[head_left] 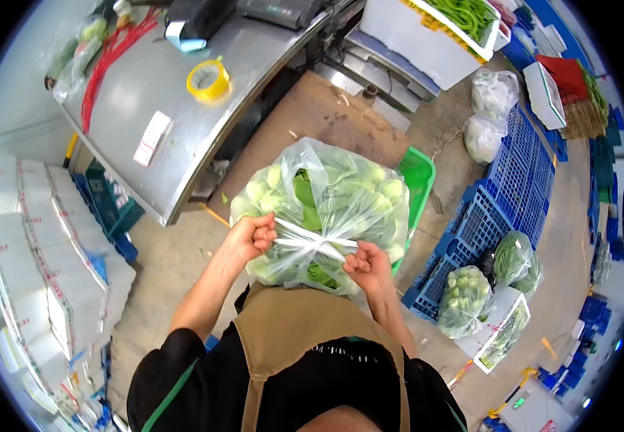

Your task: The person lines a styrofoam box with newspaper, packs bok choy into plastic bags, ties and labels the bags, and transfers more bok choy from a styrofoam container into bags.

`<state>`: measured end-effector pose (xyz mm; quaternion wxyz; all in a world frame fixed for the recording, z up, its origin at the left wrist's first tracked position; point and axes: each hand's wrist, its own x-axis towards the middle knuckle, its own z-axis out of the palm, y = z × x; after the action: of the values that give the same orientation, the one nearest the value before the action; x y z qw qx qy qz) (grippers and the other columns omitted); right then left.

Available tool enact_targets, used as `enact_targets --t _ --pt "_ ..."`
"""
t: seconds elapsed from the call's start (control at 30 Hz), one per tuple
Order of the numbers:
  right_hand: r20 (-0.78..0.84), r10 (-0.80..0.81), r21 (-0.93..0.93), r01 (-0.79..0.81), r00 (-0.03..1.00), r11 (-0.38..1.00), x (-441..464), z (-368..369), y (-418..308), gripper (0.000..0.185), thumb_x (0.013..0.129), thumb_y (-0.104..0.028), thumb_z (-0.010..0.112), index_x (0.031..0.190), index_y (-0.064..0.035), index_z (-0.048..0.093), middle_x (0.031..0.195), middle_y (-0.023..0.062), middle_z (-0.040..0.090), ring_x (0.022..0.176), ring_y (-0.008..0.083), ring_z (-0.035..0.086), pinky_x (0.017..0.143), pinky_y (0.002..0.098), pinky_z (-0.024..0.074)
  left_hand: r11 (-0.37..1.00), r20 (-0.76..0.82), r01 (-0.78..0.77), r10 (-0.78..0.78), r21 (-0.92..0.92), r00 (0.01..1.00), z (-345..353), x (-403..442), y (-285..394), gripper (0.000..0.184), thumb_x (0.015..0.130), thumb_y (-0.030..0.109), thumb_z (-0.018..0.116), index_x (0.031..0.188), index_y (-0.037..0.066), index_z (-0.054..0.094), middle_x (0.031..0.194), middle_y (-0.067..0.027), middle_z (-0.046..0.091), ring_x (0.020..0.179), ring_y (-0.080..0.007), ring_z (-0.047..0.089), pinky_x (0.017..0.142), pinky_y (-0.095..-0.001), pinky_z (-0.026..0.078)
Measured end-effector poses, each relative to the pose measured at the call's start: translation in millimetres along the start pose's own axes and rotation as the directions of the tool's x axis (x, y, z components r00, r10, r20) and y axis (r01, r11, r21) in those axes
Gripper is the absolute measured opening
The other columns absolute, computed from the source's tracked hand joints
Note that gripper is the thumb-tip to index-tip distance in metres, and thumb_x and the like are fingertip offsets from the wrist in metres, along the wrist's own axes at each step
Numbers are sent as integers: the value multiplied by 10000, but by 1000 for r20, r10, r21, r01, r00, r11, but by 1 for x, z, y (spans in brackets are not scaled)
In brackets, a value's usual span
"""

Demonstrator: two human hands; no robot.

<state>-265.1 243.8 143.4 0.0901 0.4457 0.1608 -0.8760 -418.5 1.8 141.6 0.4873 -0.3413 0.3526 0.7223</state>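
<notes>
A large clear plastic bag [341, 180] full of green vegetables, which look like bok choy, sits right in front of my body. Its gathered top is twisted and crossed at the middle. My left hand [256, 236] is closed on one twisted end of the bag, pulled out to the left. Closed on the opposite end, my right hand [367, 266] pulls it toward the right. A green plastic crate [418, 180] shows beneath the bag's right side; the rest of it is hidden.
A steel table [121, 93] at upper left bears yellow tape [208, 79], a stack of labels [153, 138] and red ties [110, 61]. Blue pallets [492, 201] lie to the right with bagged vegetables [464, 301]. White foam boxes [53, 266] are stacked at left.
</notes>
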Motion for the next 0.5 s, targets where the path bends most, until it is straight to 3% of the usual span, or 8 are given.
enact_targets --t 0.1,0.2,0.3,0.33,0.37,0.43,0.47,0.5 --pt "168 -267 -294 307 949 905 -63 61 -17 321 810 -157 554 530 -86 414 424 25 323 563 194 444 633 327 362 948 245 -249 198 198 949 51 -63 1 230 885 156 565 720 10 499 469 18 280 510 -117 370 427 -234 254" --pt "87 -276 -195 289 957 937 -41 24 -25 316 822 -148 532 534 -84 416 441 27 342 567 198 448 676 317 361 974 108 -166 150 155 983 42 -48 8 243 883 146 560 692 30 465 487 8 278 489 -117 330 402 -227 227" --pt "-116 -98 151 115 988 982 -3 -14 0 282 815 -74 553 569 -78 416 483 28 367 510 183 419 626 300 375 996 78 60 -55 -72 995 0 6 6 238 886 170 568 717 25 486 493 10 310 477 -114 324 407 -226 246" --pt "-158 -44 227 79 986 971 3 -15 0 281 816 -74 552 570 -76 416 480 28 369 508 182 416 633 301 377 993 129 78 -66 -86 989 -2 7 7 239 886 177 571 718 22 503 500 -1 360 482 -118 345 425 -227 280" --pt "-147 -99 226 130 984 965 2 -19 1 279 821 -83 554 574 -67 426 478 36 387 516 174 414 655 311 381 997 115 -61 55 54 992 -7 4 1 240 886 186 570 726 13 522 529 -21 415 501 -125 378 461 -234 312" --pt "19 -275 114 271 961 956 -21 7 2 233 834 -87 536 613 -44 475 503 49 415 531 166 422 681 312 389 886 143 -317 285 338 948 26 -41 -4 253 886 203 568 742 -4 560 586 -62 524 537 -138 443 534 -247 376" --pt "109 -353 59 348 929 936 -33 15 1 217 840 -90 526 633 -32 499 516 56 429 539 162 426 693 312 393 847 227 -379 312 373 922 35 -54 -7 253 885 203 563 767 -21 578 633 -90 557 564 -145 468 569 -259 386" --pt "348 -409 -9 439 844 898 -39 19 -2 193 868 -104 484 825 47 596 629 90 544 614 145 490 763 287 417 799 318 -446 336 402 887 44 -63 -8 260 883 203 557 792 -37 595 681 -118 591 590 -152 493 605 -270 396"
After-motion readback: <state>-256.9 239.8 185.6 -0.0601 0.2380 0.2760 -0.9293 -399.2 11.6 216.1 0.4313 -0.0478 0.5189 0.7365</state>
